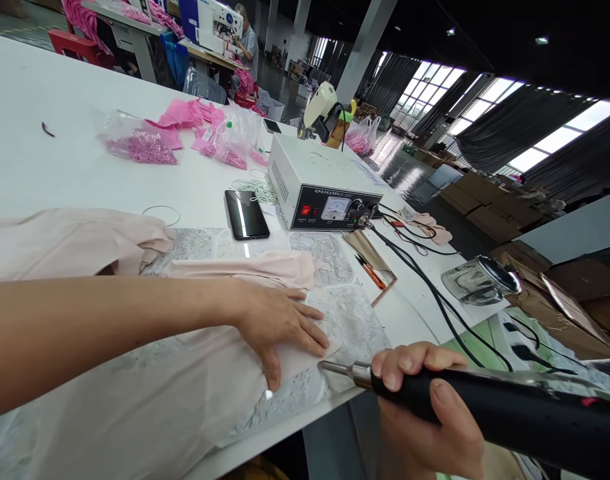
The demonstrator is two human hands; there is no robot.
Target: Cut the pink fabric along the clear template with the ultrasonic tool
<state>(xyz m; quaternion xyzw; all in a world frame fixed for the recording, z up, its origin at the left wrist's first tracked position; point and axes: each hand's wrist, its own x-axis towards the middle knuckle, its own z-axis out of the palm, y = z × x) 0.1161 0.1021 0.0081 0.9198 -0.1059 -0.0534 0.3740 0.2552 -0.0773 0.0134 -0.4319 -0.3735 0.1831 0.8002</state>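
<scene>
My left hand (pixel 282 323) lies flat with its fingers spread, pressing on a pale pink piece of fabric (pixel 175 400) on the table. My right hand (pixel 429 407) is wrapped round the black handle of an ultrasonic welding gun (pixel 515 407). The gun's metal tip points left and is at the fabric's edge, just beside my left fingertips; I cannot tell whether it touches. Under the fabric is a grey stone-patterned mat (pixel 355 313). A folded strip of the same fabric (pixel 255 267) lies beyond my left hand, and a larger bunched piece (pixel 69 243) is at the left.
Behind the mat stand a black phone (pixel 247 215) and a white control box (pixel 325 180) with a dial. Black cables (pixel 425 273) run from it along the right side. An orange pen-like tool (pixel 372 272) and glass mug (pixel 479 280) are at right. Pink bags (pixel 139 143) lie farther back.
</scene>
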